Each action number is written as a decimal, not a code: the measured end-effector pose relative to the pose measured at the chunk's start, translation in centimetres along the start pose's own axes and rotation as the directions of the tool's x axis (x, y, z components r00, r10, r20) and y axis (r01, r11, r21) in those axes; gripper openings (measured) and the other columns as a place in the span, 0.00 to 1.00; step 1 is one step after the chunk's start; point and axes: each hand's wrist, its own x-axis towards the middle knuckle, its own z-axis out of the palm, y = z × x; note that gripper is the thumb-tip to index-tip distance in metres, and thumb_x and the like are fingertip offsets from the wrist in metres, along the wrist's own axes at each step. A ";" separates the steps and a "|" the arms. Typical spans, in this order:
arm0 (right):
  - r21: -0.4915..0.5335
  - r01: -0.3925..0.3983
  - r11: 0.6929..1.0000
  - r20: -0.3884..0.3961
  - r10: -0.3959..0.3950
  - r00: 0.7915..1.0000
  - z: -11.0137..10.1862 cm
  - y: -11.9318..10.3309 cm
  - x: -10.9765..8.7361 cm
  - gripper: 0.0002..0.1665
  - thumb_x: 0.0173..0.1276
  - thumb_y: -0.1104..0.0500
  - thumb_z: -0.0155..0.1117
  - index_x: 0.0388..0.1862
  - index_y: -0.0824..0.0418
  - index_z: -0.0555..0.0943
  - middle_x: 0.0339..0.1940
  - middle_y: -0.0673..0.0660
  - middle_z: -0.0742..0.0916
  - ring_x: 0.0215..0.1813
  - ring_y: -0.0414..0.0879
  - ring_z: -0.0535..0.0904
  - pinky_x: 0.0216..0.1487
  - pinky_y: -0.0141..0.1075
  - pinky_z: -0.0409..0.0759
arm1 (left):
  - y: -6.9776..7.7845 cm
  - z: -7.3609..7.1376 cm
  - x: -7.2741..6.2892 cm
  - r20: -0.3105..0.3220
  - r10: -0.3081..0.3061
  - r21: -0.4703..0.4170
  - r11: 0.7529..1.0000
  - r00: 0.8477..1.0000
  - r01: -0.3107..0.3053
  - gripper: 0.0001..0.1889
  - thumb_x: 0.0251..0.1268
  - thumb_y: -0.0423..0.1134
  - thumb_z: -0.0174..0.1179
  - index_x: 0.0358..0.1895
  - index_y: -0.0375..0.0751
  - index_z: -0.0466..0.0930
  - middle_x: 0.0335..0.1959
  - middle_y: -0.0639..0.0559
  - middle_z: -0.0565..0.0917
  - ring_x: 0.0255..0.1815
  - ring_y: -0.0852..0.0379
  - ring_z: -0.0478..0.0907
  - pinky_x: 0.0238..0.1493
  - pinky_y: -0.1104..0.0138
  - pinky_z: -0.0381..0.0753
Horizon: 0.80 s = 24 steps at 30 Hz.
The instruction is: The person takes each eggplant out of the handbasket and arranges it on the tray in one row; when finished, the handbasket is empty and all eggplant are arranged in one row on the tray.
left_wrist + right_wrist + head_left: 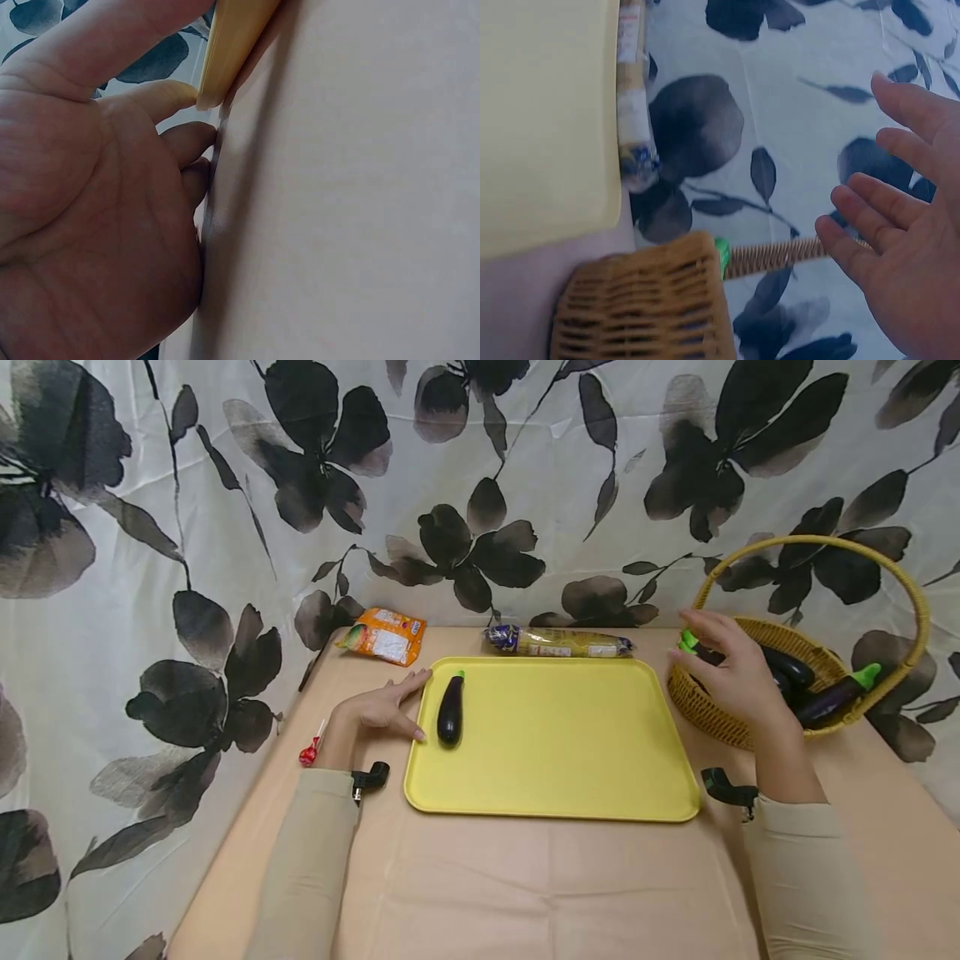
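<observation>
My left hand (381, 707) rests at the left edge of the yellow tray (570, 735), its thumb and fingers spread along the rim. In the left wrist view the fingertips of this hand (97, 202) touch the tray's edge (236, 49). One dark eggplant (450, 710) with a green tip lies lengthwise near the tray's left side. Over the wicker basket (701, 710) hovers my right hand (729, 664), hiding part of its contents. The right wrist view shows that hand (907, 195) with fingers apart and nothing between them. Several eggplants (832, 697) lie in the basket.
Behind the tray lie an orange snack packet (386, 637) and a long yellow-and-blue package (558, 642). A red-wrapped lollipop (309, 752) is beside my left wrist. The basket's tall handle (817, 540) arches above it. A floral curtain (570, 485) hangs behind the table (480, 885).
</observation>
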 end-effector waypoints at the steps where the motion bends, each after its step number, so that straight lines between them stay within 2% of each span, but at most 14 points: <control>1: -0.006 -0.020 1.000 -0.007 0.020 1.000 -0.4 0.4 -0.1 0.37 0.76 0.52 0.68 0.81 0.49 0.69 0.78 0.60 0.71 0.74 0.62 0.69 0.71 0.26 0.70 | 0.1 0.0 0.0 0.000 0.002 0.000 1.000 1.000 -0.002 0.71 0.41 0.61 0.84 0.87 0.63 0.41 0.88 0.56 0.38 0.84 0.27 0.22 0.77 0.28 0.26; 3: -0.018 -0.059 0.998 -0.021 0.059 0.998 -1.0 1.5 -0.3 0.37 0.77 0.50 0.65 0.81 0.49 0.68 0.79 0.60 0.70 0.74 0.63 0.69 0.68 0.21 0.68 | 0.2 0.0 0.1 0.001 0.003 -0.001 1.000 1.000 -0.003 0.71 0.41 0.61 0.84 0.87 0.63 0.41 0.88 0.55 0.38 0.84 0.27 0.22 0.77 0.28 0.26; 4: -0.027 -0.077 0.997 -0.028 0.076 0.997 -1.3 1.9 -0.3 0.36 0.78 0.50 0.64 0.82 0.50 0.67 0.79 0.60 0.70 0.74 0.63 0.68 0.69 0.23 0.68 | 0.2 0.0 0.1 0.001 0.002 -0.001 1.000 1.000 -0.002 0.71 0.41 0.61 0.84 0.87 0.63 0.41 0.88 0.55 0.37 0.84 0.27 0.22 0.77 0.28 0.26; 7: -0.041 -0.119 0.992 -0.043 0.117 0.992 -2.0 3.5 -0.5 0.35 0.81 0.49 0.59 0.82 0.51 0.66 0.80 0.62 0.69 0.74 0.65 0.67 0.79 0.44 0.68 | 0.2 0.0 0.2 0.004 -0.005 -0.004 1.000 1.000 0.005 0.72 0.40 0.61 0.84 0.87 0.63 0.41 0.88 0.56 0.37 0.84 0.27 0.22 0.77 0.28 0.26; 8: -0.047 -0.130 0.990 -0.047 0.128 0.991 -2.2 4.1 -0.5 0.34 0.81 0.49 0.58 0.83 0.51 0.66 0.80 0.63 0.69 0.75 0.67 0.66 0.79 0.53 0.67 | 0.1 0.0 0.2 0.003 -0.008 -0.007 1.000 1.000 0.008 0.72 0.40 0.61 0.84 0.86 0.64 0.41 0.88 0.56 0.37 0.84 0.27 0.22 0.77 0.28 0.26; 11: -0.062 -0.168 0.984 -0.055 0.164 0.985 -2.8 5.3 -0.8 0.34 0.83 0.49 0.55 0.83 0.52 0.64 0.79 0.66 0.68 0.74 0.69 0.65 0.76 0.65 0.64 | 0.1 0.1 0.2 0.001 -0.012 -0.015 1.000 1.000 0.012 0.71 0.39 0.61 0.84 0.86 0.65 0.41 0.88 0.58 0.38 0.84 0.28 0.22 0.77 0.28 0.26; 18: -0.108 -0.221 0.969 -0.045 0.218 0.975 -3.7 6.8 -1.4 0.35 0.83 0.49 0.54 0.84 0.55 0.62 0.82 0.69 0.64 0.77 0.75 0.59 0.73 0.74 0.59 | 0.0 0.1 0.1 0.000 -0.021 -0.015 1.000 1.000 0.021 0.71 0.39 0.61 0.84 0.86 0.66 0.42 0.88 0.58 0.38 0.84 0.28 0.22 0.77 0.27 0.26; 24: -0.212 -0.276 0.938 -0.028 0.276 0.961 -3.9 8.0 -1.9 0.37 0.84 0.49 0.52 0.84 0.62 0.59 0.77 0.79 0.63 0.75 0.81 0.57 0.70 0.78 0.56 | 0.1 0.1 0.1 0.001 -0.021 -0.027 0.999 1.000 0.021 0.71 0.39 0.61 0.84 0.86 0.65 0.42 0.88 0.58 0.38 0.84 0.28 0.22 0.77 0.28 0.26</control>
